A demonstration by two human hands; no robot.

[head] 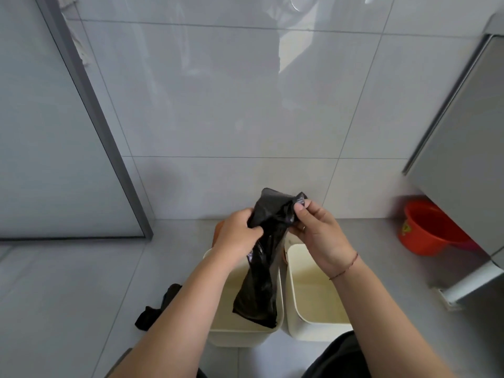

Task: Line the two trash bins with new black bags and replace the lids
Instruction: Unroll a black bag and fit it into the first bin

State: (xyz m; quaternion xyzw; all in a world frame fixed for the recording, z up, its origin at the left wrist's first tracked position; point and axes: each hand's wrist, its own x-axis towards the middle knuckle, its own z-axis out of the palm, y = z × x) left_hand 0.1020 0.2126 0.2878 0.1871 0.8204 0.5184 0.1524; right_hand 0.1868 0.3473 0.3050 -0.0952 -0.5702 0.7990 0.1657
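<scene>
Gripping a crumpled black bag (pixel 266 241) above two lidless cream bins: left hand (pixel 236 236) curled closed around the upper part, right hand (pixel 317 230) pinching the top edge between thumb and fingertips, other fingers loosely bent. Hanging down into the left bin (pixel 218 334), with the right bin (pixel 313 320) touching at 3 o'clock. Lying on the floor at 9 o'clock of the left bin, a second black bag (pixel 152 313). Standing well apart at 2 o'clock, a red bucket (pixel 428 230).

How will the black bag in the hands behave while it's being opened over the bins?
The black bag hangs limp and creased from both hands, so it is probably floppy and very light. Its glossy film looks slippery, so the pinched layers may resist separating.
</scene>
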